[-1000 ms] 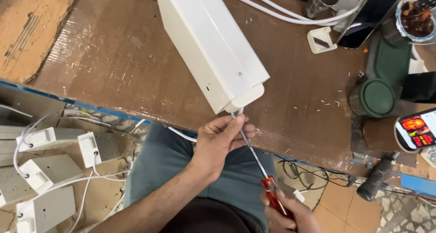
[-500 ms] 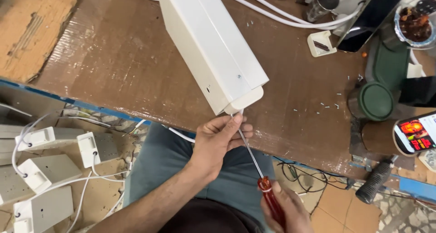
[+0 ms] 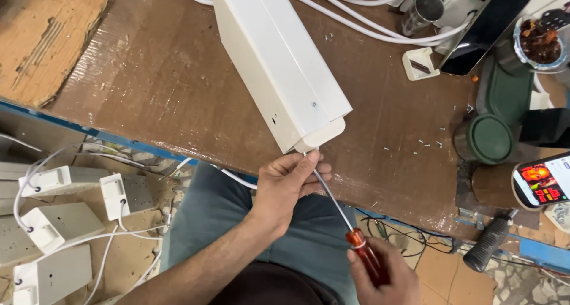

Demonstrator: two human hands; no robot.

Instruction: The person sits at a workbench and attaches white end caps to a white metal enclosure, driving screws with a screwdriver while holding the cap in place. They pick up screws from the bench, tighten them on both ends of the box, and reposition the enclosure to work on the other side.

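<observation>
Fingers (image 3: 309,162) of the left hand (image 3: 285,186) pinch the steel shaft of the screwdriver (image 3: 341,222) just under its tip, right below the end cap of the long white box (image 3: 279,67). Down and to the right of them, the right hand (image 3: 380,275) wraps closed around the red handle. Beyond the fingertips the box lies on the brown table (image 3: 148,85), its long axis running up-left, near end overhanging the edge. Right of the fingers stand a green jar (image 3: 484,140) and scattered screws (image 3: 430,143).
</observation>
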